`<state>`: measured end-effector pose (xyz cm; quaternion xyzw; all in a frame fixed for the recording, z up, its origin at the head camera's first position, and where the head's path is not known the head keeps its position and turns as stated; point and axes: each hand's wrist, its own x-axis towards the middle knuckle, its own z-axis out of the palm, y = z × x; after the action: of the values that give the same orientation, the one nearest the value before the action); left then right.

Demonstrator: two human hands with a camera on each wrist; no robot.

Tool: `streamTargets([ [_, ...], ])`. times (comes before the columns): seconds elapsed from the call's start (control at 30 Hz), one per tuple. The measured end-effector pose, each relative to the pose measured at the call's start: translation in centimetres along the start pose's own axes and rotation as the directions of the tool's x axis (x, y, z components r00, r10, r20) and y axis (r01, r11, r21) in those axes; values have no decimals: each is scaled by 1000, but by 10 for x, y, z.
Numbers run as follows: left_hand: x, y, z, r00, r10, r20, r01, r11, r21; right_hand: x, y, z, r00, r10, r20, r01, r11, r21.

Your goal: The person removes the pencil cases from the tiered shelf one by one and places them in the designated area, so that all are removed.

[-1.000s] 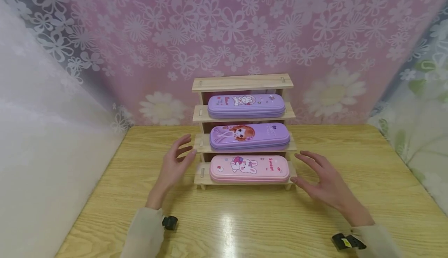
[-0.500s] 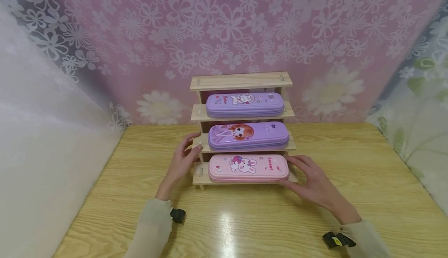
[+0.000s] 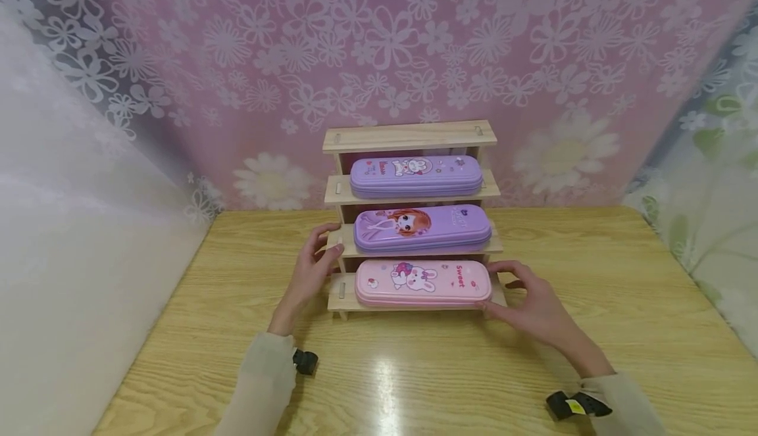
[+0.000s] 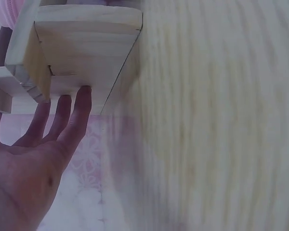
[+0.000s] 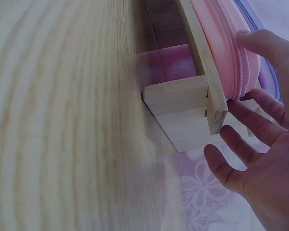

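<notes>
On the light wooden table [image 3: 592,304] sits a small stepped wooden rack [image 3: 408,137] with three zip pencil cases; left hand [image 3: 308,275] fingers straight against its left side, right hand [image 3: 533,304] open, thumb touching the pink bunny case [image 3: 423,283] on the lowest step. Rack looks light, stiff; hold both side panels so cases don't slide

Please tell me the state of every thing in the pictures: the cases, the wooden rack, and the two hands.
Pink case: closed, flat on the lowest step.
Middle purple case: closed, flat on the second step.
Upper purple case: closed, flat on the third step.
Wooden rack: upright on the table, top step bare.
Left hand: open, fingers against the rack's left side.
Right hand: open, thumb touching the pink case's right end.
</notes>
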<state>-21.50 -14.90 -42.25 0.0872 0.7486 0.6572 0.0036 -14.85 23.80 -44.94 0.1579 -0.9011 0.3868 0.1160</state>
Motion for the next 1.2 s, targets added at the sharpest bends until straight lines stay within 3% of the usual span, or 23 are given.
streamTargets([
  [0.13, 2, -4, 0, 1000, 1, -9, -1, 1000, 6, 1, 0, -1, 1000, -6, 27, 7, 1000, -15],
  [0.43, 12, -31, -1, 999, 32, -33, -31, 999, 27, 2, -2, 0, 999, 4, 41, -2, 999, -47],
  [0.63, 8, -23, 0, 999, 26, -31, -26, 1000, 12, -1, -5, -9, 998, 35, 60, -40, 997, 71],
  [0.8, 2, -7, 1, 1000, 21, -14, -21, 1000, -2, -4, -1, -20, 995, -19, 94, -2, 975, 221],
  [0.93, 2, -7, 2, 1000, 25, -8, -25, 1000, -19, -7, 4, -32, 989, -57, 139, 13, 955, 295],
  [1.03, 5, -16, 0, 999, 38, -10, -38, 999, -29, -9, 8, -41, 983, -63, 171, 18, 967, 253],
  [1.2, 12, -33, -2, 998, 57, -23, -57, 998, -3, -13, 15, -54, 977, -6, 212, -24, 990, 137],
])
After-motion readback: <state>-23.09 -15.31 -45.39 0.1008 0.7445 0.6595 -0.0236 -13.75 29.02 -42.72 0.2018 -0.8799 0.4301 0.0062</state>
